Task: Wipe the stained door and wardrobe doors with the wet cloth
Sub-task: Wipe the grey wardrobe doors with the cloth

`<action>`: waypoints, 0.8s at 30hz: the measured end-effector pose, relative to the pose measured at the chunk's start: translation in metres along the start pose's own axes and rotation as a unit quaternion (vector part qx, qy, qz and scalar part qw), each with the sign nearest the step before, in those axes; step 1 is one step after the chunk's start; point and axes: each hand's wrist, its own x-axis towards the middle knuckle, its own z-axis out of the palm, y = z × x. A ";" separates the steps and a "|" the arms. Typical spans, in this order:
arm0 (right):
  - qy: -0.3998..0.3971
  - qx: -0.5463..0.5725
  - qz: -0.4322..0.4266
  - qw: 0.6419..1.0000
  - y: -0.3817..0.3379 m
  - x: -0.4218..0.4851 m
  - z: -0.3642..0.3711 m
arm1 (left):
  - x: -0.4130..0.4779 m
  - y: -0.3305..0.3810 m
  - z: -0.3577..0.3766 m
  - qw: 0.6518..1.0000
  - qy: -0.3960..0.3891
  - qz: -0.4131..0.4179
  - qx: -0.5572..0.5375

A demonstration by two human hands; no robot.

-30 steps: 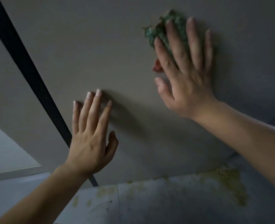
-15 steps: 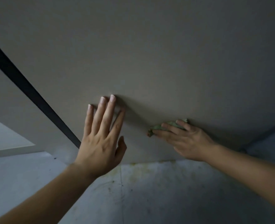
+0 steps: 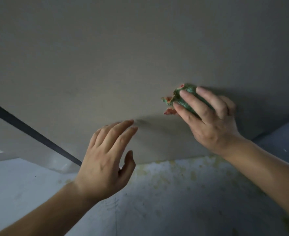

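Observation:
A plain beige door panel (image 3: 140,57) fills the upper part of the head view. My right hand (image 3: 206,120) is closed around a bunched green cloth with red patches (image 3: 183,97), held at the lower right of the panel. Whether the cloth touches the surface is unclear. My left hand (image 3: 106,160) hovers in front of the panel's lower middle with its fingers spread, holding nothing. A small dark smudge (image 3: 141,121) shows on the panel just beyond its fingertips.
A dark gap (image 3: 29,132) runs diagonally down the left between two panels. Below the door lies a pale tiled floor (image 3: 38,188) with yellowish stains (image 3: 179,171) along the door's bottom edge. A dark frame edge (image 3: 276,120) rises at the right.
My right hand wiped down to the panel's bottom edge, then rose again and bunched the cloth in its fingers. My left hand lifted off the panel and shifted right.

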 end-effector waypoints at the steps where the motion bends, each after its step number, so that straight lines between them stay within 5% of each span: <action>1: -0.003 0.008 0.003 1.000 0.001 -0.007 0.000 | 0.001 0.002 0.004 1.000 -0.003 -0.005 -0.007; 8: -0.110 0.138 0.132 0.976 -0.007 -0.044 -0.014 | 0.007 0.026 0.006 0.994 -0.052 -0.076 -0.059; 15: -0.262 0.337 0.401 0.811 -0.001 0.012 -0.111 | 0.041 0.083 -0.076 0.969 -0.173 -0.163 -0.072; 24: -0.293 0.392 0.410 0.769 0.074 0.205 -0.252 | 0.126 0.152 -0.285 0.922 -0.249 -0.296 -0.032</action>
